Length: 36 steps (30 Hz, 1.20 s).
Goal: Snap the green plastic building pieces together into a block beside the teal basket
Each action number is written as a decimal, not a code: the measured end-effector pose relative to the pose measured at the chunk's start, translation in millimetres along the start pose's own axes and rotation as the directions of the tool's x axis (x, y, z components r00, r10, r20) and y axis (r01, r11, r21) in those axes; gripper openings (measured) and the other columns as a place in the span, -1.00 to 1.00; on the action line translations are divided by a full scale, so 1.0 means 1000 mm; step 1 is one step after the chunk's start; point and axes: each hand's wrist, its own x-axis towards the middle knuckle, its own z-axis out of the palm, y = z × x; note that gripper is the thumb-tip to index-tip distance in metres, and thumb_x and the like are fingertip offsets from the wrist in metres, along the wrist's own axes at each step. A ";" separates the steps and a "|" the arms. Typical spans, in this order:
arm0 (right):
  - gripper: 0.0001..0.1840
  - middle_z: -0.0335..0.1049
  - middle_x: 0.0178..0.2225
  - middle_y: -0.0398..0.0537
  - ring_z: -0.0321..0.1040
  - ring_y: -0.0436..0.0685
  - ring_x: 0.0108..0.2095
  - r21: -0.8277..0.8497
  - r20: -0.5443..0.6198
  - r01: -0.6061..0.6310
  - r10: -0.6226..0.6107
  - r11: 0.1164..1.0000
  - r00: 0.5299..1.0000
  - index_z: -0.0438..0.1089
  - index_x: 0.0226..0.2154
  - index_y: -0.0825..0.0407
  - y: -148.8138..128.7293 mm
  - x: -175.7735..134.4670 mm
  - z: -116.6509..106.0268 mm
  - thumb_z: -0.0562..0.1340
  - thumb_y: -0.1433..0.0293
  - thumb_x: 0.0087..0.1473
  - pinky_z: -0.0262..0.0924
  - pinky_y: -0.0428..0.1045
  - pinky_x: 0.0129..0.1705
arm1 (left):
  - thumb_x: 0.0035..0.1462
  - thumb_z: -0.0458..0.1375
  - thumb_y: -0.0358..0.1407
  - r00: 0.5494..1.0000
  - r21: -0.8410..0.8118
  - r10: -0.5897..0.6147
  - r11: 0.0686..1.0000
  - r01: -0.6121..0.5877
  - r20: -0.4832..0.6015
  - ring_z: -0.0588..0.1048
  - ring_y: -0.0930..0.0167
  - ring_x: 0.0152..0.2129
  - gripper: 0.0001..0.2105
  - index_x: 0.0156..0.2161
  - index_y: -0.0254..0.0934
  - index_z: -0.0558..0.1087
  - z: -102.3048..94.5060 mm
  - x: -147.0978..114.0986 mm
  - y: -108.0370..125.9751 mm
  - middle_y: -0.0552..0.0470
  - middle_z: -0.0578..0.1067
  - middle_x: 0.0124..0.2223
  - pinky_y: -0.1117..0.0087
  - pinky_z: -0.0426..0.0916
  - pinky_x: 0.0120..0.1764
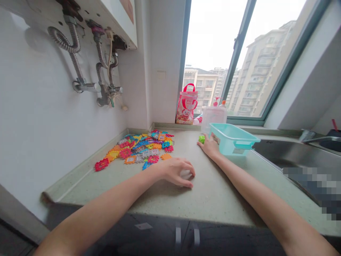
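Bright green, a small piece [201,139] sits on the bench [210,192], pinched by the right hand [210,146] just beside a turquoise basket [234,141]. The left hand [179,172] curls around a pale thing [186,174]; whether it truly grips it, I cannot tell. Many-coloured plastic pieces [146,146] lie heaped beyond it, towards the left.

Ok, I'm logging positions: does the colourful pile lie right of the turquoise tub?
No, the colourful pile lies on the counter, to the left of the turquoise tub.
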 end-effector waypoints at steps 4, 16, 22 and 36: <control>-0.28 -0.05 0.49 0.41 0.47 0.43 0.18 0.042 0.009 0.164 -0.165 0.985 0.986 0.06 0.48 0.01 0.009 -0.041 -0.009 0.18 0.20 0.37 0.34 0.21 0.19 | 0.26 0.30 -0.12 0.999 0.125 -0.010 0.992 0.005 0.034 0.59 0.24 -0.04 -0.72 0.03 -0.11 0.61 -0.010 -0.019 0.001 -0.09 0.61 0.07 0.28 0.42 0.08; -0.48 0.09 0.47 0.25 0.15 0.37 0.44 0.387 0.063 0.498 -0.562 0.776 0.825 0.38 0.28 -0.03 0.047 -0.071 -0.024 0.20 0.28 0.31 0.06 0.30 0.44 | 0.43 0.03 -0.28 0.954 0.541 -0.225 0.786 0.298 -0.200 0.47 0.16 0.12 -0.73 -0.01 -0.14 0.60 -0.028 -0.082 -0.012 -0.14 0.61 0.08 0.08 0.23 0.23; -0.45 0.11 0.47 0.21 0.35 0.37 0.31 0.504 0.073 0.540 -0.656 0.674 0.751 0.41 0.27 -0.15 0.058 -0.070 -0.037 0.23 0.11 0.30 0.31 0.27 0.28 | 0.41 0.02 0.05 0.635 0.455 -0.548 0.444 0.772 -0.544 0.51 0.13 0.03 -0.53 0.11 -0.25 0.56 -0.073 -0.146 -0.029 -0.20 0.58 0.07 0.15 0.33 0.13; -0.49 0.32 0.36 0.18 0.45 0.37 0.23 0.554 0.115 0.527 -0.686 0.645 0.718 0.51 0.19 -0.11 0.052 -0.076 -0.050 0.24 0.10 0.26 0.29 0.24 0.31 | 0.01 0.32 -0.03 0.487 0.433 -0.769 0.304 0.849 -0.414 0.51 0.04 0.08 -0.37 0.20 -0.17 0.54 -0.117 -0.155 -0.093 -0.22 0.56 0.17 0.19 0.40 0.08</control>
